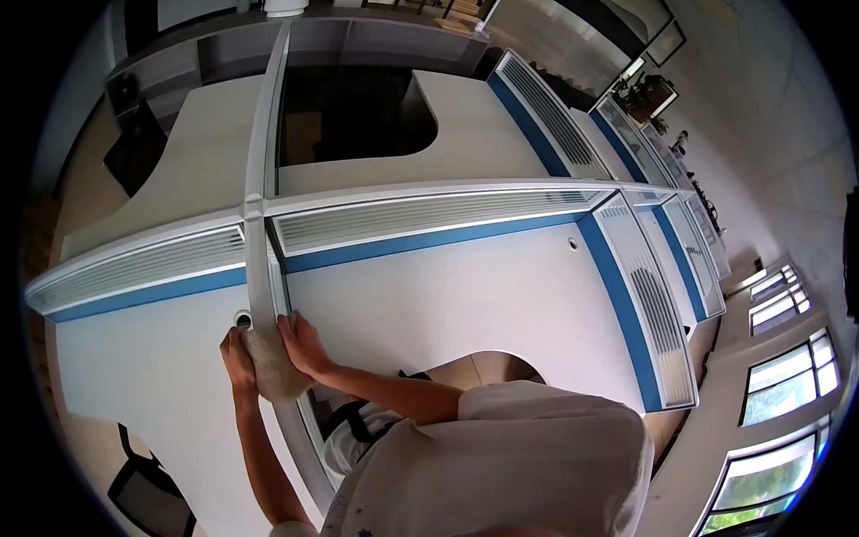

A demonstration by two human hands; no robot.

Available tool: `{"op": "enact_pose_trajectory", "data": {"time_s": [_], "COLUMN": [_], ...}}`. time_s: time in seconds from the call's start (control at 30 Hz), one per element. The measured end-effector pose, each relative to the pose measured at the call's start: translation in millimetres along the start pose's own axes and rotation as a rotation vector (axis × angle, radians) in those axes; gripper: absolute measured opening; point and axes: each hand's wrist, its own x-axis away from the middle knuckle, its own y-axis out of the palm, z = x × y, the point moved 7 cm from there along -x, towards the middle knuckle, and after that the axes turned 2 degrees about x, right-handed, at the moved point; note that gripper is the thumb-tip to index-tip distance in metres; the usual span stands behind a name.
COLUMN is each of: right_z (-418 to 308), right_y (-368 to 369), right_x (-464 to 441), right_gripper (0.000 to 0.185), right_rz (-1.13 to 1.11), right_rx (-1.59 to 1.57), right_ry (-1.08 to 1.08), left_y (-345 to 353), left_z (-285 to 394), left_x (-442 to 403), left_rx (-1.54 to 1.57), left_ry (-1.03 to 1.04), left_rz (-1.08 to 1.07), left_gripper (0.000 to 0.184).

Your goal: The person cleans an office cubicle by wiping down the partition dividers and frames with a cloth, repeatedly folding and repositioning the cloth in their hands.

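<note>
A beige cloth (276,369) lies draped over the top rail of a white desk partition (258,268). My left hand (237,360) grips the cloth's left side, its fingers curled against the rail. On the other side, my right hand (304,347) is closed round the cloth's right edge, with its fingertips partly hidden. Both hands are level with each other, with the cloth between them. Close to my left hand, a round cable hole (242,319) shows in the white desktop (134,358).
Blue-edged glass partitions (429,224) divide the white desks and cross the rail ahead. A desk (447,295) with a curved cutout extends to the right. Black chairs (148,497) stand at the lower left. Grey shelves (228,55) line the back, and windows (787,385) the right.
</note>
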Motion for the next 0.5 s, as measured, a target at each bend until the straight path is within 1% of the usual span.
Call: {"op": "enact_pose_trajectory", "data": {"time_s": [0.03,0.13,0.17,0.27,0.3,0.4,0.43,0.5], "right_z": [0,3,-1,6,8,7,4,4], "right_y": [-1,-1,-4,-7,-8,4,3,3], "right_x": [-5,-5,-1,10,12,0,-4,-10], "right_gripper": [0.05,0.049,0.049,0.048,0.047,0.046,0.045,0.045], "right_rz": [0.027,-0.013,0.0,-0.037,-0.05,0.01,0.006,-0.017], "right_rx": [0.015,0.048,0.011,0.043,0.043,-0.046,-0.041,-0.045], "right_ry": [-0.032,0.05,0.027,0.103,0.139,0.003,-0.028,-0.018], "left_y": [0,-1,-1,-4,-10,2,5,3], "left_z": [-3,-3,0,7,-6,0,6,10], "left_x": [-1,0,6,20,14,0,-5,-6], "left_rx": [0.03,0.037,0.019,0.015,-0.054,0.02,-0.017,-0.035], "left_ry": [-0.01,-0.017,0.003,0.017,0.041,0.006,0.095,0.097], "left_rz": [-0.009,-0.004,-0.005,0.077,0.091,0.012,-0.032,-0.045], "left_gripper": [0.032,0.032,0.032,0.031,0.029,0.027,0.028,0.029]}}
